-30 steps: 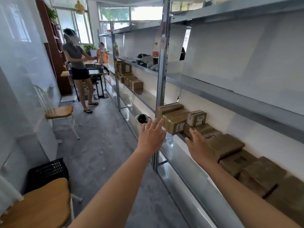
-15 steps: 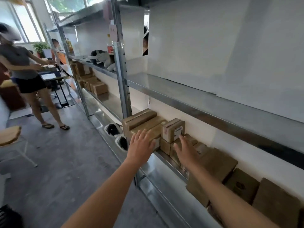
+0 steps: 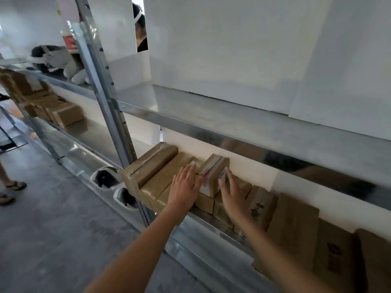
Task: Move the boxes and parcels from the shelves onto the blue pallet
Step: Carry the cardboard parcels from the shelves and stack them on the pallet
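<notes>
Just unreadable label (image 3: 222, 176) on small box (image 3: 213, 176)

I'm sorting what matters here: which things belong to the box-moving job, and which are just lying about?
Job:
small labelled box, between left hand and right hand
long taped parcel
flat parcels

Lying about:
white headsets
soft toy

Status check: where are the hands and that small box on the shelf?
Left hand and right hand open, flanking small labelled box. Box sits atop other boxes. Nothing blocking.
</notes>
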